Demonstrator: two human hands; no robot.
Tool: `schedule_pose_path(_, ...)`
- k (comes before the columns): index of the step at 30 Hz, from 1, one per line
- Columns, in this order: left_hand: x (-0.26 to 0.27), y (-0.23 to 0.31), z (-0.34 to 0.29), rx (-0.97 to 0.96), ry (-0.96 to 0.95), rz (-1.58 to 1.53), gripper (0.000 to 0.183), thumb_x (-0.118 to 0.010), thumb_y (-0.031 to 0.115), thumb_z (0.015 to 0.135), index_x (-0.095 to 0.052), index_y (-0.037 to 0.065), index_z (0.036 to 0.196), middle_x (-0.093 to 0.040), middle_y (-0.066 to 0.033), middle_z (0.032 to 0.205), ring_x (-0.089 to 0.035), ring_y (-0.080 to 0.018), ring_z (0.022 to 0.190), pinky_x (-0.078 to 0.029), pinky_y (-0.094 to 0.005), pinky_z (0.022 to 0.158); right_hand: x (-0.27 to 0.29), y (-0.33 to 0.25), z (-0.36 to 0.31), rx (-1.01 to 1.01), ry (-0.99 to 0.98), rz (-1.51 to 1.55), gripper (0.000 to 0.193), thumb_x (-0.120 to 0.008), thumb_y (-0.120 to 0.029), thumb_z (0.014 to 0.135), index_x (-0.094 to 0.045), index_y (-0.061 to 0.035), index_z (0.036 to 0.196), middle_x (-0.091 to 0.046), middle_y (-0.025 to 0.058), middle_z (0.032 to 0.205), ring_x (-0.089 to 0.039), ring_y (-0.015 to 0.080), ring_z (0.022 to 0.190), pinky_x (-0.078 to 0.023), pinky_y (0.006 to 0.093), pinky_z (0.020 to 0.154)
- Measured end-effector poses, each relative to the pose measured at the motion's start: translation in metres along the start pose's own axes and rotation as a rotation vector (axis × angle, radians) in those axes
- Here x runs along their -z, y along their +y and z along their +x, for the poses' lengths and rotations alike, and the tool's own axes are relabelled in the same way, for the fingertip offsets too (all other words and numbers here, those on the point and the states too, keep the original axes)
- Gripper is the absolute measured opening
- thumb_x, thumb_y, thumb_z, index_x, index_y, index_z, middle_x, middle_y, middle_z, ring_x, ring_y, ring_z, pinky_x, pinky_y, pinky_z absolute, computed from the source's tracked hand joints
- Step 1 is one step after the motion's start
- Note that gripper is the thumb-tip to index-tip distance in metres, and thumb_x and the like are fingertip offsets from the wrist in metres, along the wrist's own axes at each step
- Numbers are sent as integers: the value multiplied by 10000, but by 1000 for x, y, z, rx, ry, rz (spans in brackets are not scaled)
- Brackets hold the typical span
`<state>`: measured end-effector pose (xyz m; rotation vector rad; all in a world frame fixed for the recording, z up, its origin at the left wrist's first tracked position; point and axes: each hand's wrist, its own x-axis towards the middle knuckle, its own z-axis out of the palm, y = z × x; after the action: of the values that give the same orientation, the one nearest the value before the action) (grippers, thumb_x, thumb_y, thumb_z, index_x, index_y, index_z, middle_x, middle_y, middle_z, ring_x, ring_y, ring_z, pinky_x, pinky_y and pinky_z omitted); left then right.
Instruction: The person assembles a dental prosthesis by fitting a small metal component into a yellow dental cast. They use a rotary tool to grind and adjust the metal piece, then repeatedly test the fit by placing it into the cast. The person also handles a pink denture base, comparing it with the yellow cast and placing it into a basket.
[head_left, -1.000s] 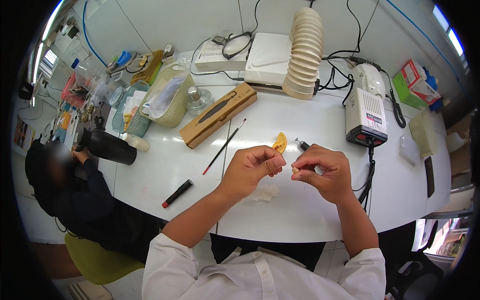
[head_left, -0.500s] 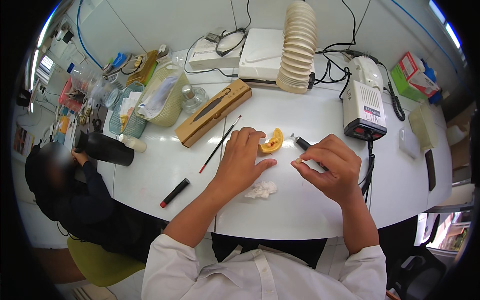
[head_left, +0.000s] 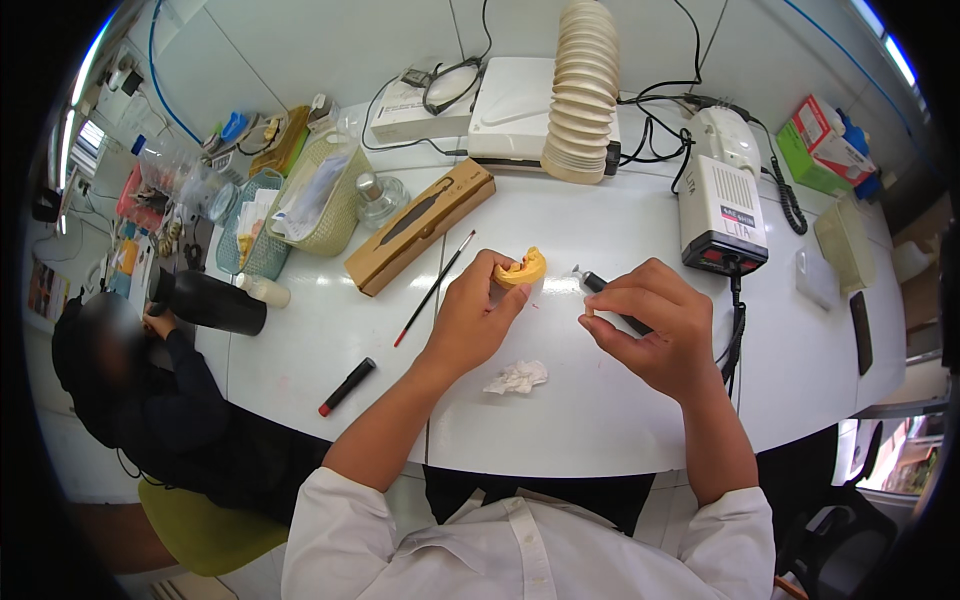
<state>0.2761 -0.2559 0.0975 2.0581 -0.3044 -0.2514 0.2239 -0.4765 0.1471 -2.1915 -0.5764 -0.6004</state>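
My left hand (head_left: pixel 468 312) grips a yellow dental cast (head_left: pixel 522 270), curved like a dental arch, between thumb and fingers just above the white table. Between the thumb and fingertips of my right hand (head_left: pixel 660 325) is pinched a tiny cream-coloured piece (head_left: pixel 589 311), perhaps a tooth crown. A dark handpiece (head_left: pixel 596 284) with a silvery tip runs under the right fingers; whether they hold it or it lies on the table, I cannot tell. Crumpled white tissue (head_left: pixel 517 377) lies near my left wrist. Left of that hand rests a thin red-and-black brush (head_left: pixel 432 293).
A black red-ended marker (head_left: pixel 348 387), a long cardboard box (head_left: pixel 420 228) and a black bottle (head_left: pixel 212 300) stand or lie leftward. At the back are a ribbed hose (head_left: pixel 582 95) and baskets (head_left: pixel 320 190). A control box (head_left: pixel 722 215) with cables is at right. Another person (head_left: pixel 150 380) sits at left.
My left hand has picked up the yellow cast, which lay on the table beside its fingers. The right hand still pinches the tiny piece, with its fingers slightly shifted.
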Motion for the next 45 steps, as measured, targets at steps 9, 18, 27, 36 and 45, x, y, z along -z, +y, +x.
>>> schedule_pose_path(9, 2, 1, -5, 57, -247, -1086, 233, -421, 148, 851, -415, 90, 1077, -631, -223, 1084, -640, -319, 988, -525, -405, 849, 2, 3, 2, -73, -80, 221, 187, -849, -112, 729, -766, -104, 896, -722, 23, 843, -654, 176, 784, -535, 294, 658)
schedule_pose_path(18, 0, -1, -16, 29, -619, -1412, 344, -393, 231, 749, -370, 87, 1061, -595, -215, 753, -533, -241, 638, -455, -333, 613, -8, 4, -2, -75, -124, 331, 222, -871, -116, 700, -783, -151, 900, -694, -15, 893, -619, 147, 824, -514, 272, 659)
schedule_pose_path(27, -3, 10, -29, 154, -593, -1407, 399, -449, 182, 766, -400, 52, 1139, -596, -138, 1012, -606, -187, 855, -514, -298, 747, -19, 0, -5, -14, -142, 426, 256, -883, -112, 671, -792, -174, 902, -686, -29, 935, -577, 139, 832, -476, 265, 667)
schedule_pose_path(36, -2, 26, -30, 320, -459, -1367, 598, -518, 312, 934, -382, -1, 1425, -555, -118, 1239, -579, -189, 1105, -510, -325, 912, -25, 6, -8, -191, -40, 472, 248, -863, -56, 691, -780, -113, 917, -706, 22, 940, -647, 168, 885, -530, 277, 741)
schedule_pose_path(45, 9, 31, -35, 101, -626, -1149, 814, -615, 201, 866, -219, -28, 1539, -530, -115, 1240, -573, -160, 1022, -493, -275, 827, -16, 2, -5, -14, 12, 442, 286, -886, -73, 655, -786, -142, 914, -698, 4, 949, -618, 150, 833, -508, 267, 677)
